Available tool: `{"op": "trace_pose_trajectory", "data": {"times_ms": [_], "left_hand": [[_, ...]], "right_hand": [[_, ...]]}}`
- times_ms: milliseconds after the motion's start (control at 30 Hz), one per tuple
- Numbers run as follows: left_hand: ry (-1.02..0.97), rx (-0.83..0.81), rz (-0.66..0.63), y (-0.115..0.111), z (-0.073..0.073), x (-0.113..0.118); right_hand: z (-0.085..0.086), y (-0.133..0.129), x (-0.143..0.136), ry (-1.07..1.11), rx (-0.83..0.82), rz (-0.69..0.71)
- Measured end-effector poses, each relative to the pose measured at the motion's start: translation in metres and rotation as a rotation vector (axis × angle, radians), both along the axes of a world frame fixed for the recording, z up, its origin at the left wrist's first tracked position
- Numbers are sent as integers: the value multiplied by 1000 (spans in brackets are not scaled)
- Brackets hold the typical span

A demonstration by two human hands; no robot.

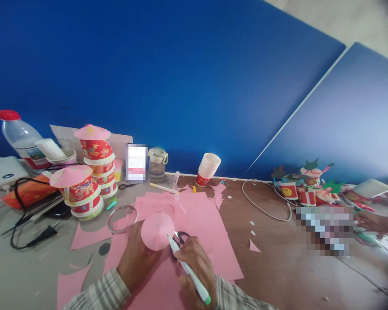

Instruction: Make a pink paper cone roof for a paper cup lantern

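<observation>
My left hand [138, 255] is closed on a small pink paper cone [157, 228] from below and the left, its fingers partly hidden under it. A white marker with a green end [194, 280] is gripped in my right hand [198, 260]. Its tip is at the right edge of the cone; whether it touches cannot be made out. Black-handled scissors [183, 235] lie just behind my right fingers, partly covered. Beneath both hands spread large pink paper sheets [213, 241]. To the left stand stacked red paper-cup towers with pink cone roofs, one nearer [84, 193] and one farther [97, 150].
A silver ring [123, 231] lies on the paper. Behind are a lidded water jar [158, 165], a phone [136, 163] and a cup stack [208, 168]. A black plug cable [43, 236] lies left. Cup crafts [307, 191] and another person's hand [380, 224] are at right.
</observation>
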State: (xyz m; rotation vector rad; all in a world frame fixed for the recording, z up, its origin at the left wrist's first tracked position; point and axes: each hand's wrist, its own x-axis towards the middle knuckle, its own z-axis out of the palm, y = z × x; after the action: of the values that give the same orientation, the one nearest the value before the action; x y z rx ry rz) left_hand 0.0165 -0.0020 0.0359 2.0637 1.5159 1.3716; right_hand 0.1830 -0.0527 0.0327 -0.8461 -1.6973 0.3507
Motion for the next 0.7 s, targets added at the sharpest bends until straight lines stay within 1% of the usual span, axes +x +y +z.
{"op": "trace_pose_trajectory", "data": {"times_ms": [100,200,333,700], "left_hand": [[-8,-21,0,0,-3,0],[-21,-26,0,-1,-6,-1],[-12,-13,-17,-1,-5,-1],[2,-15,-18,-2,-5,-1]], "right_hand": [[1,1,0,14,44,87],[3,2,0,20,47,94],[6,3,-1,1,46,115],[6,4,1,-55,22,144]]}}
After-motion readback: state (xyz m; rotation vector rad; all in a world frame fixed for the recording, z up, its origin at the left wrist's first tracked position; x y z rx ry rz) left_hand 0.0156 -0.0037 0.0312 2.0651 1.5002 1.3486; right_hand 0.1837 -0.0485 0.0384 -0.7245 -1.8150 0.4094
